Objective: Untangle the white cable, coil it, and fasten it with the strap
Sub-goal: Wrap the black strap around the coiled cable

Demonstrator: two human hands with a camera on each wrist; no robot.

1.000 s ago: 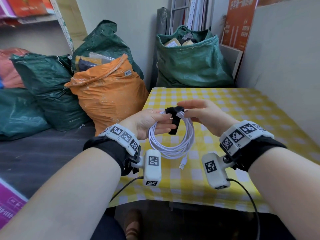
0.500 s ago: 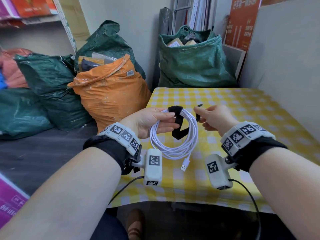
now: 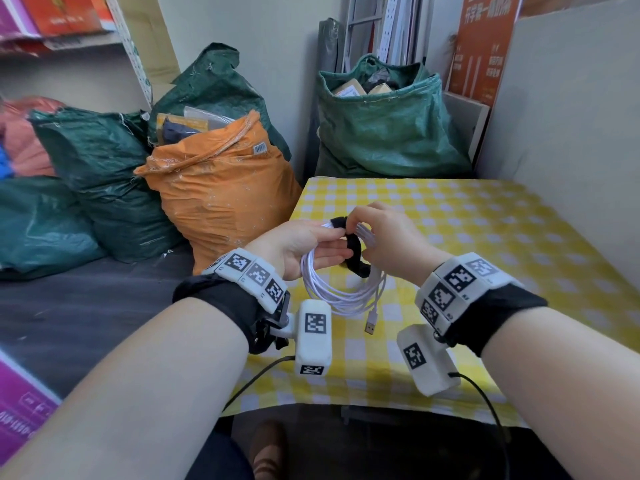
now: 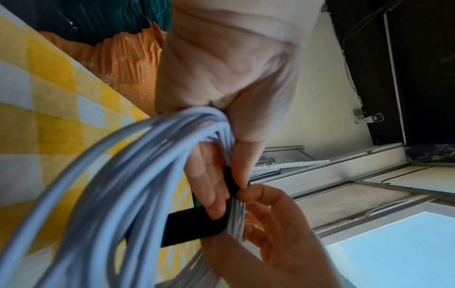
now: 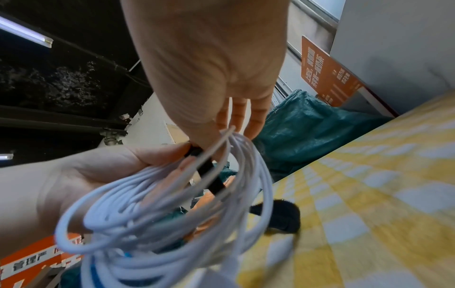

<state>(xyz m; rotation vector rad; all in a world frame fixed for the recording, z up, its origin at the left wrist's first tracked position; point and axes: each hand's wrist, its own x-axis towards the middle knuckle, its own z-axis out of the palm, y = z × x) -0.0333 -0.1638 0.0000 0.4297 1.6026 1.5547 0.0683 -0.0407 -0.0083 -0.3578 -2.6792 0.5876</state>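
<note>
The white cable (image 3: 341, 295) hangs as a round coil above the yellow checked table (image 3: 485, 237), its USB plug (image 3: 370, 328) dangling at the bottom. My left hand (image 3: 304, 242) grips the top of the coil (image 4: 152, 175) between thumb and fingers. A black strap (image 3: 353, 247) is looped over the bundle there, its loose end (image 4: 192, 226) hanging through the coil. My right hand (image 3: 388, 237) pinches the strap (image 5: 209, 175) at the top of the coil (image 5: 172, 214), right against my left fingertips.
An orange sack (image 3: 218, 188) and green sacks (image 3: 384, 126) stand left of and behind the table. A grey board (image 3: 571, 116) borders the table on the right. Black wrist-camera leads (image 3: 485, 403) hang off the near table edge.
My right hand, which had drawn away to the right with the strap's end, has come back and now pinches the strap on top of the coil. My left hand keeps its hold.
</note>
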